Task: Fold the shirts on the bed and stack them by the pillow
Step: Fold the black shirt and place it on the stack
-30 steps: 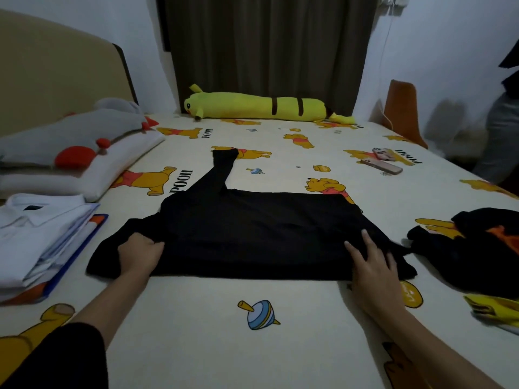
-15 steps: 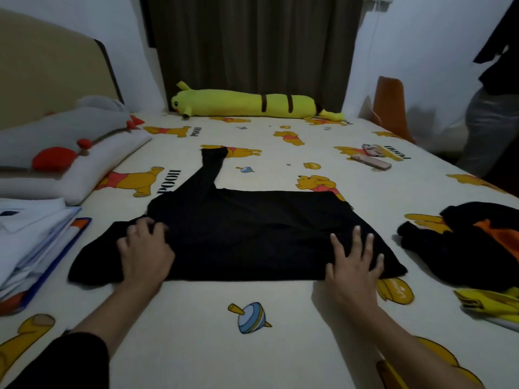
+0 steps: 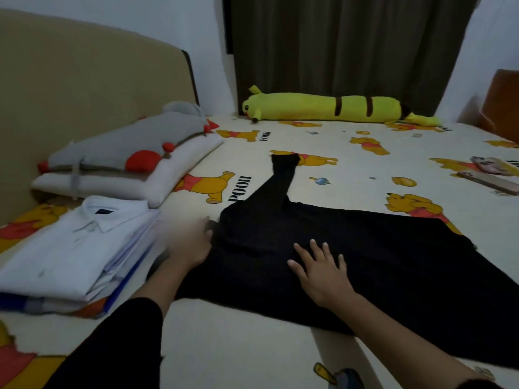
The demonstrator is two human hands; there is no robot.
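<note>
Nearest me, the right hand (image 3: 320,272) lies flat, fingers spread, pressing the black shirt (image 3: 351,256) spread mid-bed. The left hand (image 3: 191,242) is blurred at the shirt's headboard-side edge; whether it pinches cloth I can't tell. One sleeve (image 3: 276,182) trails toward the far edge, and I'd guess a hurried fold would bunch it. Beside the left hand sits one stack of folded shirts (image 3: 73,251), white on top. Beyond: two pillows (image 3: 134,164), one yellow plush (image 3: 323,106).

Black sleeve (image 3: 120,341) covers the left upper arm.
</note>
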